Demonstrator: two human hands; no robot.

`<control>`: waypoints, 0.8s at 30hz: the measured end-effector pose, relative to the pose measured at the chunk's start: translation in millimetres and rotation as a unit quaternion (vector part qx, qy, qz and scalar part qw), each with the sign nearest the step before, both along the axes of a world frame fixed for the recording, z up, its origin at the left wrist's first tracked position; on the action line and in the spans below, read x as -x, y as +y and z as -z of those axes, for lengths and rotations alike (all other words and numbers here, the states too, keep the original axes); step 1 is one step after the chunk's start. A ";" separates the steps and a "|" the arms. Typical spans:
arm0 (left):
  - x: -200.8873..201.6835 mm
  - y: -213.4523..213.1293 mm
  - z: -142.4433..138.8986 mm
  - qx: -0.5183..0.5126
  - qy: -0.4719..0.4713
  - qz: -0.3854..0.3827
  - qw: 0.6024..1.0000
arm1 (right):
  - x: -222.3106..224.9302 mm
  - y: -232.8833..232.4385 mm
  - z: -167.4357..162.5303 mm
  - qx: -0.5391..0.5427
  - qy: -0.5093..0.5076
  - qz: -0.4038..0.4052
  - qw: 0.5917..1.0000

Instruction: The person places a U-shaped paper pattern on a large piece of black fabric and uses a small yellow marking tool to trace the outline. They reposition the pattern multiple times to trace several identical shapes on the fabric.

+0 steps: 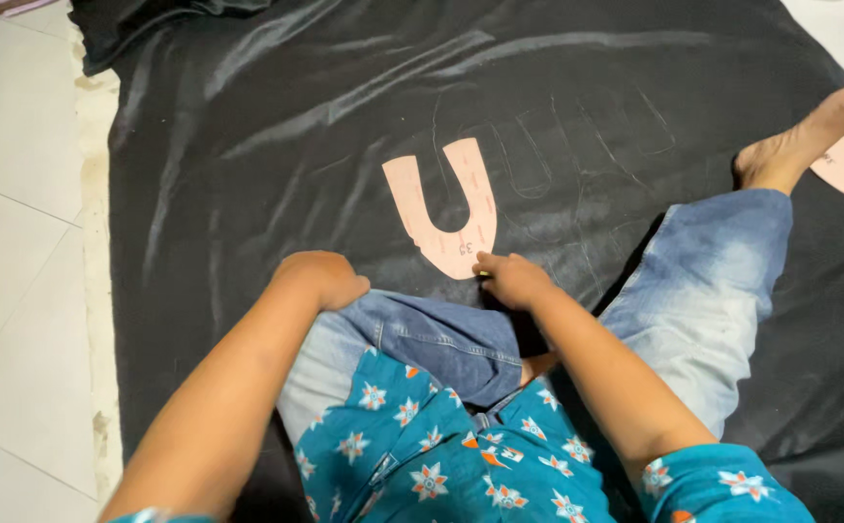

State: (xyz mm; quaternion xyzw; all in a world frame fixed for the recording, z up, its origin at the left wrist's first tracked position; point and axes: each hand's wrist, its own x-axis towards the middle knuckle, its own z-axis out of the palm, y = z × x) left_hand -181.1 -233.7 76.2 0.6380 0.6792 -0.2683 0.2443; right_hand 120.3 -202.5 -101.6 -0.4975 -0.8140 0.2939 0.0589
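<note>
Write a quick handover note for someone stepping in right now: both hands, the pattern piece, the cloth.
Left hand: closed, resting on the knee, holding nothing visible.
Right hand: fingertips at the lower edge of the U-shaped pink template; something small may be pinched, cannot tell.
Template lies flat on the black cloth.
Done: faint U outlines already marked on the cloth right of the template.
Left: no outline visible around the template's present spot.

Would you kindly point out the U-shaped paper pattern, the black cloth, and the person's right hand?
U-shaped paper pattern [420,208]: head view, on its left arm.
black cloth [248,145]: head view, on a bare stretch left of the pattern.
right hand [511,279]: head view, on the back of the hand.
</note>
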 end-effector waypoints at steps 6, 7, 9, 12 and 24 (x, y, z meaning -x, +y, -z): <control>20.0 -98.0 -81.3 -0.083 0.046 -0.055 0.994 | -11.6 2.9 -19.6 -0.091 -0.003 0.075 0.993; 28.6 -107.0 -86.3 -0.096 0.045 -0.065 0.992 | -15.4 9.0 -26.0 -0.152 0.018 0.088 0.984; 44.9 -116.4 -81.2 -0.089 0.051 -0.081 0.991 | -17.5 17.7 -36.4 -0.190 0.011 0.074 0.979; 75.6 -117.3 -53.4 -0.068 0.044 -0.121 0.989 | -6.5 27.6 -43.8 -0.147 -0.030 0.104 0.983; 75.6 -30.3 132.8 -0.390 -0.252 0.024 0.885 | 10.2 26.7 2.0 -0.186 -0.022 0.131 0.974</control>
